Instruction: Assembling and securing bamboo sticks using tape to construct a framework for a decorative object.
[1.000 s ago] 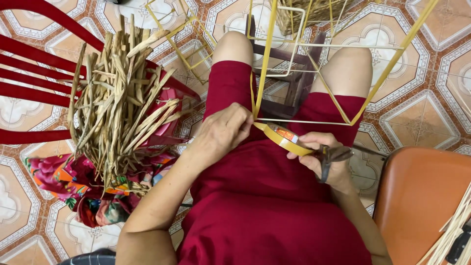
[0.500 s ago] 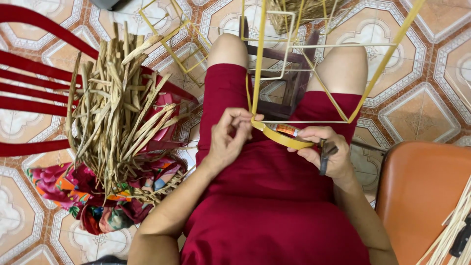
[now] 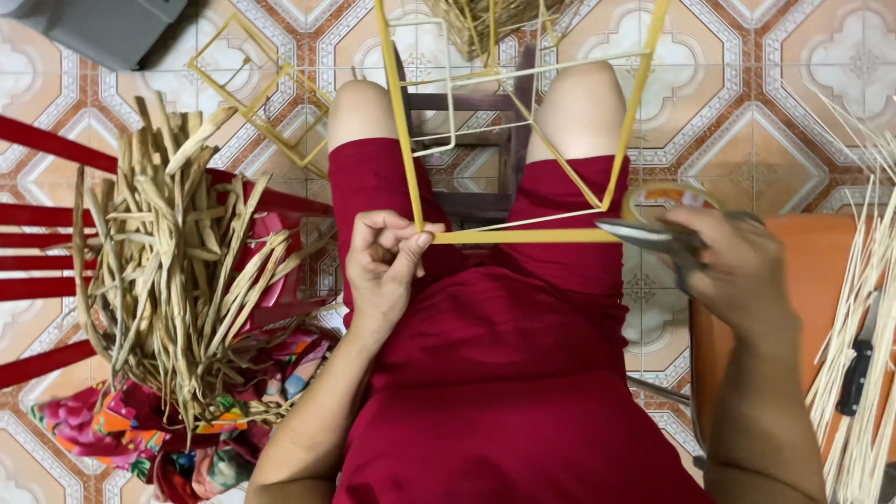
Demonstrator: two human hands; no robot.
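A patterned tile floor (image 3: 765, 112) in orange, white and brown fills the background, seen from above over a seated person's lap in red clothing (image 3: 504, 373). At far left a red chair (image 3: 47, 224) holds a large bundle of dried straw (image 3: 177, 280), its strands fanning upward, with bright floral cloth (image 3: 103, 429) bunched beneath it near the bottom edge. A small wire frame (image 3: 257, 93) wrapped in yellow lies on the floor just beyond the bundle. Left of centre, the left hand (image 3: 383, 266) is closed in a pinch, thumb and fingers gripping the near left corner of a larger yellow frame (image 3: 523, 236) that rests across the thighs and rises away between the knees. A dark wooden stool (image 3: 476, 140) stands on the floor between the legs, behind the frame. To the right, the right hand (image 3: 737, 266) is curled shut around scissors (image 3: 653, 233), their blades pointing left and touching the frame's near right corner; a roll of tape (image 3: 665, 196), blurred, sits just beyond the fingers. Under that arm is an orange seat (image 3: 821, 271), and pale reeds (image 3: 868, 355) lie along the far right edge.
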